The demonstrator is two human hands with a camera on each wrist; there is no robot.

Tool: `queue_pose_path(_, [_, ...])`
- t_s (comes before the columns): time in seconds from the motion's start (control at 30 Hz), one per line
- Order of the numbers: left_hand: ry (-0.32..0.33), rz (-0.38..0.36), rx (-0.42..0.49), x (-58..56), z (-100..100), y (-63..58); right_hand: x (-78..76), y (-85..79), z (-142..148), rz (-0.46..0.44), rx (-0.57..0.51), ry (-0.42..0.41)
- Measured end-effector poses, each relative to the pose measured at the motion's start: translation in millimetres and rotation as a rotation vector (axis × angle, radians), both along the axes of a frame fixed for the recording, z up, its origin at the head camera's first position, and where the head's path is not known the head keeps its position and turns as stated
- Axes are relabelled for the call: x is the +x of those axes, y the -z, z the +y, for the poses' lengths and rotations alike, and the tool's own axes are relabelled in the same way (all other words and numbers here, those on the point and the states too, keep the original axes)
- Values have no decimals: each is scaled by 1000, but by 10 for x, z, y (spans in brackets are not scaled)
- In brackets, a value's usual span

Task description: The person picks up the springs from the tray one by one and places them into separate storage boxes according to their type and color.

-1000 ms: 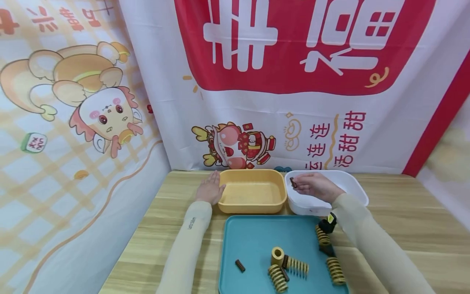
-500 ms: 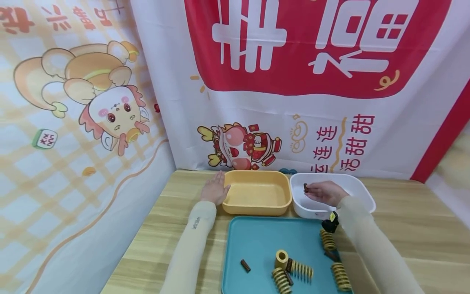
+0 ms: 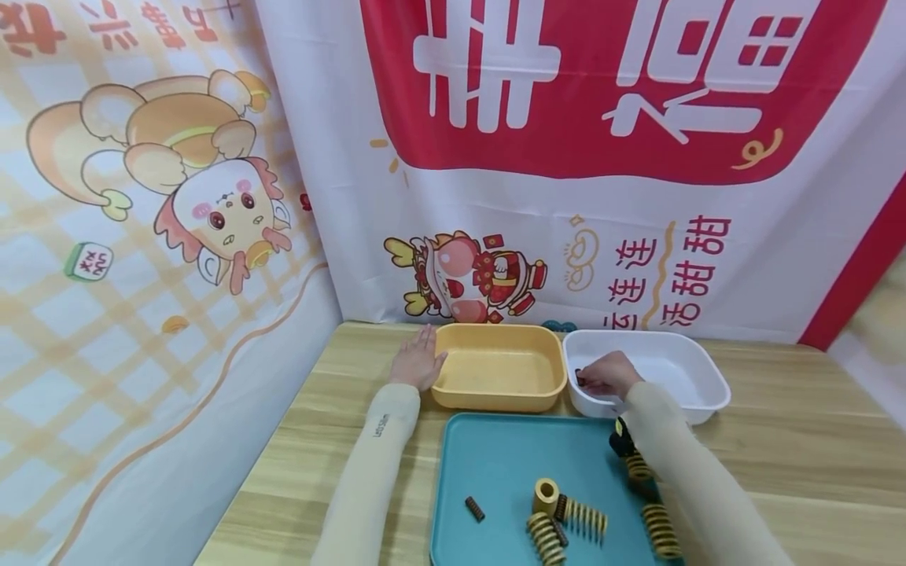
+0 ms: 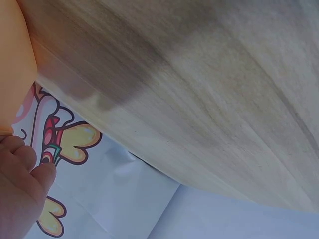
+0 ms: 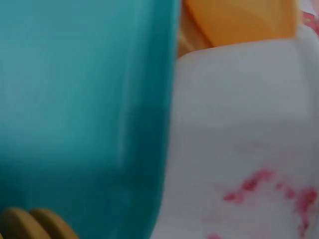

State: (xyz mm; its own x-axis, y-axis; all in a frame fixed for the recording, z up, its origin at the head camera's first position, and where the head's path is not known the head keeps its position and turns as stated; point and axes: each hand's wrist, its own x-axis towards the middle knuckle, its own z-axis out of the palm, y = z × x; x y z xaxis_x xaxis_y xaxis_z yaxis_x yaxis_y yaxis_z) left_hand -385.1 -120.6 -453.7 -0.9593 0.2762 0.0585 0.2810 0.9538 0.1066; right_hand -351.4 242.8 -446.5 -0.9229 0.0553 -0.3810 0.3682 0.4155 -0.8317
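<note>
My right hand (image 3: 610,374) is down inside the white plastic bin (image 3: 710,376), near its left end. Between thumb and fingers it pinches a small dark brown coil spring (image 3: 580,378), partly covered by the fingertips. My left hand (image 3: 418,360) rests against the left side of the yellow bin (image 3: 495,401), fingers extended along its rim; in the left wrist view that hand (image 4: 22,186) touches the orange-yellow wall (image 4: 15,64). The right wrist view shows neither the right hand nor its spring, only the white bin's marked outer wall (image 5: 239,114) beside the tray.
A teal tray (image 3: 510,448) lies in front of the bins. On it are a loose small brown spring (image 3: 475,509), a gold tube (image 3: 546,496) and several gold springs, one (image 3: 661,531) by the right edge. A printed cloth (image 3: 439,196) hangs behind the table.
My right hand has lowered into the white bin, still holding the small spring. The left hand stays on the yellow bin. The head view has shifted slightly.
</note>
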Motion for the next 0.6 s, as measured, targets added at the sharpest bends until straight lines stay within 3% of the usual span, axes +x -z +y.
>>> queue_pose_path(0.17, [5,-1,-9,10,-4,-22,-9,47,-66,63,306,-110])
queue_pose_path(0.3, [3,6,-21,18,4,-50,16,43,-120,111,464,-183])
queue_pose_path(0.47, [5,-7,-13,12,13,-48,37,37,-175,103,564,-212])
queue_pose_path(0.6, [3,-12,-15,2,9,-19,43,16,-184,112,582,-230])
